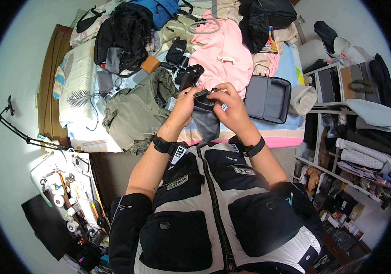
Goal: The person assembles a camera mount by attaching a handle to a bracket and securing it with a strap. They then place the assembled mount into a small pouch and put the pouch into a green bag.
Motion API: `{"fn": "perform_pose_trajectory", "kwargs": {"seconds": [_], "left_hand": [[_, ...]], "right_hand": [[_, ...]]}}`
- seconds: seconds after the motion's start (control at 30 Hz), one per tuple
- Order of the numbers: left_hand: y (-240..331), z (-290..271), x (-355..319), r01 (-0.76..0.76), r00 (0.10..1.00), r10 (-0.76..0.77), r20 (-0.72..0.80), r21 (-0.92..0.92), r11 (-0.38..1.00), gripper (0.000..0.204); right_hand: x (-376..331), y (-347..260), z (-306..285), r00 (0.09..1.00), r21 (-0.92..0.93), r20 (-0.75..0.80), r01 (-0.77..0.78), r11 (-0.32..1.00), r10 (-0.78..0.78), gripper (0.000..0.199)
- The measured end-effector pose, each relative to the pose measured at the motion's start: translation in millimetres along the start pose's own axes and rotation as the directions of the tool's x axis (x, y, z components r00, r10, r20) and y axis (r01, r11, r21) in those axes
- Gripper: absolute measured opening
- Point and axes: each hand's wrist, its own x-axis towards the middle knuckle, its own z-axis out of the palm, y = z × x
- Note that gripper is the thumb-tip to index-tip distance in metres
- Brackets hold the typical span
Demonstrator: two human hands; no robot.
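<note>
Over the near side of the bed, both my hands are closed around a small black object (202,95) and a dark grey cloth (205,124) that hangs below it. My left hand (185,108) grips from the left, fingers curled. From the other side, my right hand (230,108) pinches near the top of the cloth. I cannot make out the black object's kind. Just beyond my left hand lies a black camera (190,76). To the right of my right hand is an open grey padded case (268,98) with a black rim.
An olive green bag (133,109) lies left of my hands. Farther back are a black backpack (124,36), a blue bag (156,10), pink clothing (220,43) and a brown box (150,64). A cluttered desk (74,196) stands at left, shelves of clothes (364,141) at right.
</note>
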Motion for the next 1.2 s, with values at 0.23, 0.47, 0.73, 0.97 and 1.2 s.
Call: {"fn": "perform_pose_trajectory", "kwargs": {"seconds": [0.23, 0.47, 0.73, 0.97, 1.2], "left_hand": [[0, -9, -1, -0.054, 0.998, 0.055, -0.028, 0.022, 0.998, 0.016], [1, -20, 2, -0.113, 0.994, 0.107, 0.039, 0.282, 0.953, 0.025], [9, -4, -19, -0.43, 0.903, 0.354, 0.243, 0.523, 0.736, 0.028], [16, -6, -31, -0.348, 0.927, 0.238, 0.288, 0.435, 0.83, 0.027], [18, -14, -33, -0.447, 0.89, 0.252, 0.379, 0.622, 0.643, 0.025]], "right_hand": [[-2, -9, -5, 0.971, -0.199, 0.231, -0.013, 0.98, 0.059, 0.021], [4, -19, -15, 0.954, -0.157, 0.084, 0.299, 0.941, -0.289, 0.023], [7, -17, -22, 0.91, -0.113, 0.082, 0.414, 0.903, -0.407, 0.027], [9, -22, -32, 0.91, -0.055, 0.081, 0.412, 0.909, -0.407, 0.024], [15, -22, -38, 0.924, 0.044, 0.161, 0.344, 0.938, -0.346, 0.022]]}}
